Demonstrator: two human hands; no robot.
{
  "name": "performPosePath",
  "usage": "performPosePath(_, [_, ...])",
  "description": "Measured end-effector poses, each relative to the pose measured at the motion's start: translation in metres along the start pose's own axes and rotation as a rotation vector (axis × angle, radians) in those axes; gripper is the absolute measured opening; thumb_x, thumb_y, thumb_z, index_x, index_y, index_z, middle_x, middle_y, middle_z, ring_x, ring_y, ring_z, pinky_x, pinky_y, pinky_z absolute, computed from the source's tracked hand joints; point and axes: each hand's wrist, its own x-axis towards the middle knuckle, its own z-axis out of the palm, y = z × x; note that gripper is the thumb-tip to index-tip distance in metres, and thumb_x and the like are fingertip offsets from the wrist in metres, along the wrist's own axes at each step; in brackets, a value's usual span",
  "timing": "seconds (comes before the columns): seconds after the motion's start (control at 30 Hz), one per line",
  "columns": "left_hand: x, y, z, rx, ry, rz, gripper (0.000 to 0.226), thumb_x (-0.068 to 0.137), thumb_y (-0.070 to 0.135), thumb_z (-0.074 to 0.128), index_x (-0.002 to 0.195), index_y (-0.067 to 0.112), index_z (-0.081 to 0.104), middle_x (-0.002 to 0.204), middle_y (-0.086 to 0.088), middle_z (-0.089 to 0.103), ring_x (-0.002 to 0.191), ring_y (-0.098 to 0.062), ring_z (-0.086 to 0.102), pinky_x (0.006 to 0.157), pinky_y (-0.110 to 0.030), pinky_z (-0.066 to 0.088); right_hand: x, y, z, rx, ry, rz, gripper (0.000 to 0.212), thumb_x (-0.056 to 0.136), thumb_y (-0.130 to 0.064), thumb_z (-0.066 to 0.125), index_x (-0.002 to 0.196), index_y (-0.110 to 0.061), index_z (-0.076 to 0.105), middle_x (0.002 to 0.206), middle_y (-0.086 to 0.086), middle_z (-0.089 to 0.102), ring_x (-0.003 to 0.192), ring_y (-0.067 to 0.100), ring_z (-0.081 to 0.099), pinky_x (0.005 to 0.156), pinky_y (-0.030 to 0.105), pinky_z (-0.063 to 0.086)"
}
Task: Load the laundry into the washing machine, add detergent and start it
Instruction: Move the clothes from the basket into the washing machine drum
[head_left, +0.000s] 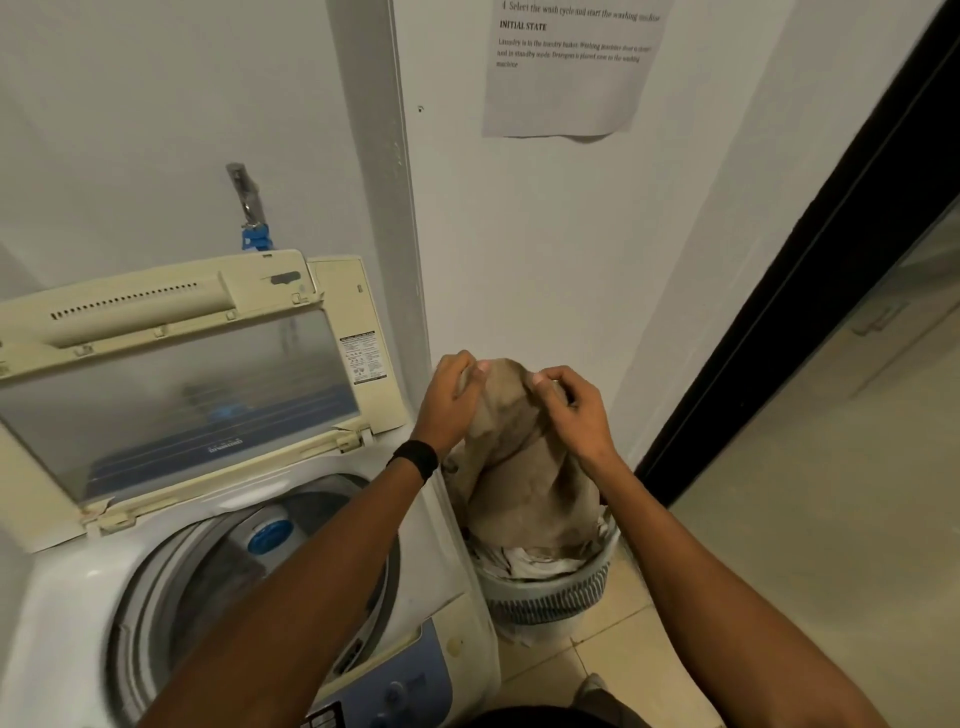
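A top-loading washing machine (441, 566) stands at the left with its lid (176, 395) raised and the drum (218, 566) exposed. To its right a round laundry basket (550, 592) sits on the floor, holding pale clothes. A beige garment (524, 467) hangs above the basket, its lower part still inside. My left hand (452, 400) pinches its top left edge and my right hand (571, 410) pinches its top right edge. My left wrist wears a black band. No detergent shows.
A white wall rises right behind the basket, with a printed sheet (571, 62) taped up high. A tap with a blue fitting (252, 218) is above the machine. A dark door frame (810, 291) runs diagonally at the right, tiled floor beyond it.
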Motion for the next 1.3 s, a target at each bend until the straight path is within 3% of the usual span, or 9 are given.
performPosePath(0.1, [-0.007, 0.012, 0.018, -0.107, -0.070, -0.033, 0.020, 0.111, 0.028, 0.039, 0.102, 0.013, 0.047, 0.089, 0.005, 0.051, 0.079, -0.001, 0.053, 0.077, -0.018, 0.046, -0.001, -0.017, 0.019, 0.000, -0.135, -0.060, 0.018, 0.102, -0.025, 0.062, 0.103, -0.013, 0.075, 0.097, -0.005, 0.074, 0.093, 0.005, 0.067, 0.084, 0.020, 0.054])
performPosePath(0.3, [-0.006, 0.011, 0.023, -0.208, 0.155, -0.121, 0.016, 0.111, 0.024, 0.040, 0.109, 0.008, 0.045, 0.093, 0.004, 0.054, 0.080, -0.002, 0.054, 0.078, -0.021, 0.047, -0.010, -0.011, 0.018, -0.002, -0.224, 0.006, 0.014, 0.100, -0.036, 0.062, 0.110, -0.029, 0.069, 0.093, -0.003, 0.071, 0.081, 0.008, 0.064, 0.076, 0.024, 0.053])
performPosePath(0.43, [0.010, 0.010, 0.008, -0.294, 0.237, -0.163, 0.014, 0.110, 0.024, 0.044, 0.114, 0.012, 0.050, 0.105, 0.004, 0.058, 0.094, -0.009, 0.057, 0.084, -0.022, 0.048, -0.019, 0.018, 0.003, -0.251, -0.420, 0.023, 0.033, 0.098, -0.048, 0.063, 0.087, -0.016, 0.061, 0.072, -0.005, 0.055, 0.067, 0.010, 0.052, 0.068, 0.035, 0.045])
performPosePath(0.6, [0.005, 0.013, 0.007, -0.314, 0.105, -0.137, 0.018, 0.106, 0.028, 0.055, 0.116, 0.013, 0.059, 0.109, 0.010, 0.064, 0.096, 0.009, 0.060, 0.087, -0.009, 0.045, -0.012, -0.003, -0.016, -0.096, -0.192, 0.004, 0.022, 0.104, -0.031, 0.058, 0.092, -0.016, 0.067, 0.082, -0.004, 0.067, 0.077, 0.006, 0.060, 0.074, 0.026, 0.048])
performPosePath(0.73, [-0.005, 0.028, 0.024, -0.260, -0.152, -0.120, 0.027, 0.103, 0.032, 0.059, 0.110, 0.008, 0.068, 0.103, -0.001, 0.072, 0.092, -0.002, 0.067, 0.083, -0.015, 0.051, 0.002, -0.027, -0.006, -0.111, -0.178, -0.062, 0.022, 0.103, -0.030, 0.059, 0.093, -0.014, 0.071, 0.084, -0.004, 0.070, 0.078, 0.005, 0.062, 0.075, 0.024, 0.049])
performPosePath(0.97, [0.003, 0.028, 0.019, -0.226, 0.113, -0.150, 0.051, 0.105, 0.040, 0.055, 0.061, 0.019, 0.038, 0.054, 0.011, 0.036, 0.056, -0.010, 0.035, 0.058, -0.028, 0.033, -0.016, -0.017, 0.003, -0.122, -0.299, 0.047, 0.025, 0.097, -0.051, 0.061, 0.101, -0.026, 0.062, 0.067, -0.008, 0.061, 0.062, 0.011, 0.057, 0.063, 0.029, 0.050])
performPosePath(1.07, [0.012, 0.025, 0.007, -0.264, 0.170, -0.176, 0.051, 0.105, 0.047, 0.051, 0.064, 0.022, 0.034, 0.060, 0.002, 0.031, 0.059, -0.015, 0.032, 0.061, -0.031, 0.028, -0.027, 0.005, -0.002, -0.316, -0.469, 0.082, 0.031, 0.096, -0.062, 0.056, 0.105, -0.034, 0.066, 0.088, -0.018, 0.070, 0.082, -0.001, 0.066, 0.078, 0.030, 0.054])
performPosePath(1.2, [0.014, 0.020, 0.003, -0.302, 0.158, -0.184, 0.046, 0.103, 0.057, 0.047, 0.076, 0.020, 0.042, 0.071, -0.005, 0.037, 0.067, -0.019, 0.040, 0.068, -0.034, 0.036, -0.015, -0.003, -0.009, -0.181, -0.297, 0.036, 0.027, 0.105, -0.038, 0.054, 0.093, -0.016, 0.065, 0.084, 0.002, 0.066, 0.078, 0.007, 0.060, 0.077, 0.030, 0.048])
performPosePath(1.3, [0.006, 0.030, 0.015, -0.317, 0.037, -0.121, 0.037, 0.103, 0.047, 0.051, 0.091, 0.013, 0.048, 0.078, -0.001, 0.051, 0.070, -0.008, 0.053, 0.071, -0.024, 0.047, 0.003, -0.029, -0.003, -0.185, -0.267, -0.049, 0.027, 0.106, -0.033, 0.051, 0.094, -0.015, 0.066, 0.086, -0.003, 0.068, 0.082, 0.013, 0.062, 0.077, 0.027, 0.049])
